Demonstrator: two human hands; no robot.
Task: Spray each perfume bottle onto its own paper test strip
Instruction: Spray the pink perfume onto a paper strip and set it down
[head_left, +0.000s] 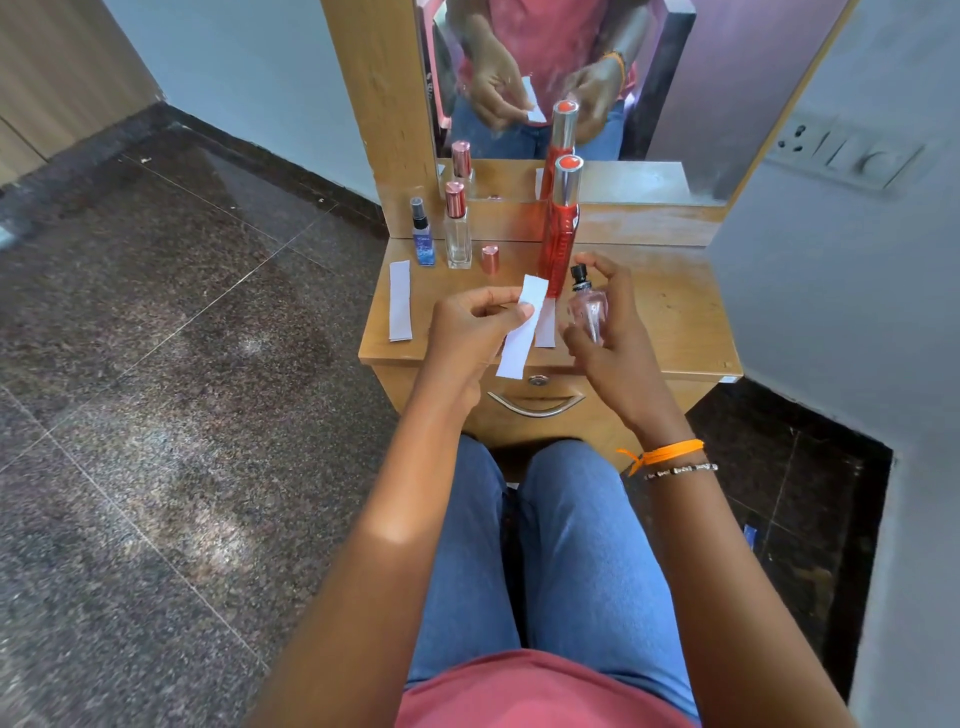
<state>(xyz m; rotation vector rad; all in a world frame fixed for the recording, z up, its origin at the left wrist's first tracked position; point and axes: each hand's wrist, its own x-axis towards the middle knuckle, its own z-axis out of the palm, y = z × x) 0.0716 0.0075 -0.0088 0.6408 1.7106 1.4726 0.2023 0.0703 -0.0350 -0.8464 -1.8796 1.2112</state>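
Far to my left, one paper strip (400, 301) lies flat on the wooden table (670, 312). Near it stand a small blue bottle (422, 236) and a clear bottle (458, 228) with a pink cap. A loose pink cap (490, 260) sits just beside them.

My left hand (467, 327) is up over the table's front edge. My thumb and fingers are pressed together on a white strip (519, 332), pinching it near the middle so it hangs slanted. Another strip (545, 325) lies on the table just behind it, partly hidden.

A tall red bottle (561, 234) stands behind that.

My right hand (608, 322) is wrapped around a small pink bottle (589, 306), held upright with its black sprayer on top. One finger curves above the sprayer; I cannot tell if it touches.

I think I am at the spraying step for this bottle. Next I should point the sprayer at the strip, hold it close, and push down.
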